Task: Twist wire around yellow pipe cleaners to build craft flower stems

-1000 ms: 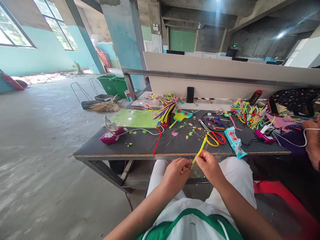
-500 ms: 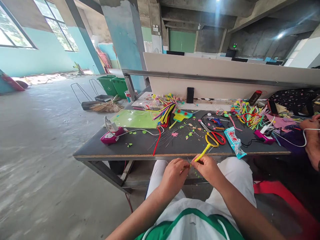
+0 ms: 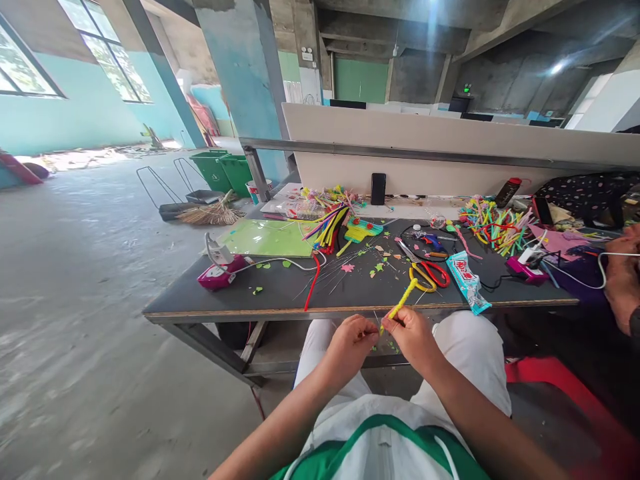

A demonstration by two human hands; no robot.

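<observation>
My right hand [image 3: 411,337] pinches a twisted yellow pipe cleaner [image 3: 406,296] in front of the table edge, its upper end slanting up to the right towards the scissors. Close by on the left, my left hand [image 3: 351,343] has its fingertips pressed together near the lower end of the pipe cleaner; what they hold, if anything, is too small to make out. Scissors [image 3: 431,273] with red and yellow handles lie on the dark table [image 3: 270,297]. A single red pipe cleaner [image 3: 313,283] hangs close to the front edge.
Bundled pipe cleaners [image 3: 327,230], a yellow-and-blue fuzzy piece [image 3: 361,230], a glue gun [image 3: 433,241] and a blue wrapper [image 3: 467,280] lie about. A phone [image 3: 379,189] leans on the back panel. Magenta power strips [image 3: 220,275] sit left and right. Another person's hand [image 3: 623,273] rests at far right.
My left fingertips have drawn slightly away from the pipe cleaner's lower end and are more curled. The right hand keeps its pinch, and the view has shifted a little.
</observation>
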